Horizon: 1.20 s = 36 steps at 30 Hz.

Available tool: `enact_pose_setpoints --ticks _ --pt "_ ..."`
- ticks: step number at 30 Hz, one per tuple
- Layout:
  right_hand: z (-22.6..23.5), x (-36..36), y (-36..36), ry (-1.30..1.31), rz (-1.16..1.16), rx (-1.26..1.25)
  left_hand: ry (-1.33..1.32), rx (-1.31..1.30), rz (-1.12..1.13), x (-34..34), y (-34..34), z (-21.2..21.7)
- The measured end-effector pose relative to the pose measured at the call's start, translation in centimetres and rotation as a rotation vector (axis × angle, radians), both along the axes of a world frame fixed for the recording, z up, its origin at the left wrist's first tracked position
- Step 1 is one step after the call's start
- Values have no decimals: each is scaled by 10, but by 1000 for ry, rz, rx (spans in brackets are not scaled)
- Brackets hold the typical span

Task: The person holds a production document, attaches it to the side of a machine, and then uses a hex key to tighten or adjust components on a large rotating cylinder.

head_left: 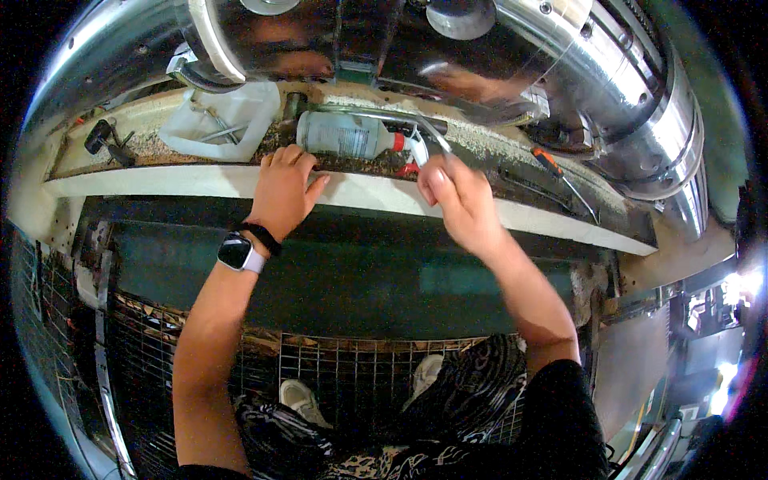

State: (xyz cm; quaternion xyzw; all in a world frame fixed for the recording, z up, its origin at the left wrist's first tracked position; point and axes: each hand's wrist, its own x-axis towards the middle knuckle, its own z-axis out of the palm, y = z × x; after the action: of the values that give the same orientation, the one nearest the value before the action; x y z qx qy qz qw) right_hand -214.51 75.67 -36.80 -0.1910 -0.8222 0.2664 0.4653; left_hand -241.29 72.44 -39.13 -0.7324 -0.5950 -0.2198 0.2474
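**Ledge work under the steel drum: tool held, bottle lying by**

While only the head view is to hand, the entry is drawn from it alone.

Left hand: laid flat on the front edge of the gritty ledge, fingers loosely spread and curled over the lip, nothing gripped. A watch is worn on that wrist.

Right hand: closed in a pinch on the lower end of a thin metal tool, which is angled up toward the underside of the polished steel drum.

Spray bottle: lying on its side on the ledge, between the two hands and just behind them, its red-and-white nozzle beside the tool.

Also noted on the ledge: a cut-open white plastic jug at the left, and an orange-handled screwdriver at the right, well apart from the hands.

Progress, as judged: the work appears to be under way rather than finished. The tool is applied; the bottle and screwdriver lie unheld. Sandy debris remains spread along the ledge, so cleaning looks undone.
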Motion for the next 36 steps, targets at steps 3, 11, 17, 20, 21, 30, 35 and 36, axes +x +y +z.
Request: enact_pose_setpoints --ticks 3,11,17,20,21,30,35,36 --pt "6 1 -12 219 27 559 -66 160 -65 14 -14 -1" --pt "26 -4 -28 141 -222 556 -393 140 -316 48 -38 26" --pt "10 -18 -28 153 -195 277 -472 146 -512 83 -67 46" --pt "14 -14 -30 110 -273 321 -456 145 -611 103 -81 63" --pt "16 -12 -31 99 -305 382 -421 139 -652 111 -84 68" --pt "5 -14 -26 -32 -301 332 -51 313 -772 140 -68 87" --pt "-2 -14 -32 59 -294 260 -793 132 -840 153 -70 80" --pt "-4 -13 -33 60 -293 258 -1096 11 -899 158 -75 76"
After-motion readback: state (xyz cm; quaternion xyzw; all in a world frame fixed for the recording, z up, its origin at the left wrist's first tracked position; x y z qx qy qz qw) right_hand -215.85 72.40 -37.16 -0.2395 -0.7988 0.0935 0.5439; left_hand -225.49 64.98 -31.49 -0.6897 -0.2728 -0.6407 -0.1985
